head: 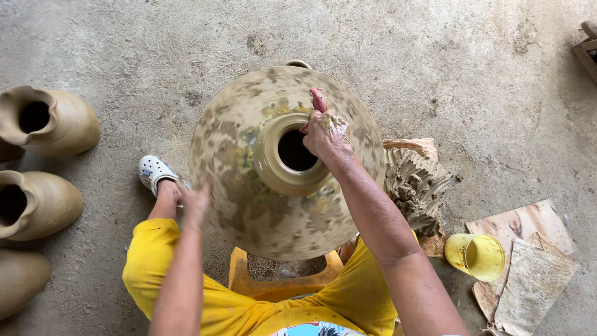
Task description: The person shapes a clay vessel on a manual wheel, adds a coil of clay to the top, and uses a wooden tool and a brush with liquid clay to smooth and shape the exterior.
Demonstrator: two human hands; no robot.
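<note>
Right hand [324, 132] grips a red tool [318, 102] at the clay pot [249, 186] neck; left hand [194, 202], blurred, fingers open against its shoulder.

Bare grey concrete floor [485, 68], rough and stained, evenly lit by soft daylight. Three unfired clay jars [46, 121] along left edge. Right side: lump of wet clay [416, 183] on a board, yellow plastic cup [477, 255], scraps of flat wood [528, 249]. Wooden object [586, 46] at upper right corner
</note>
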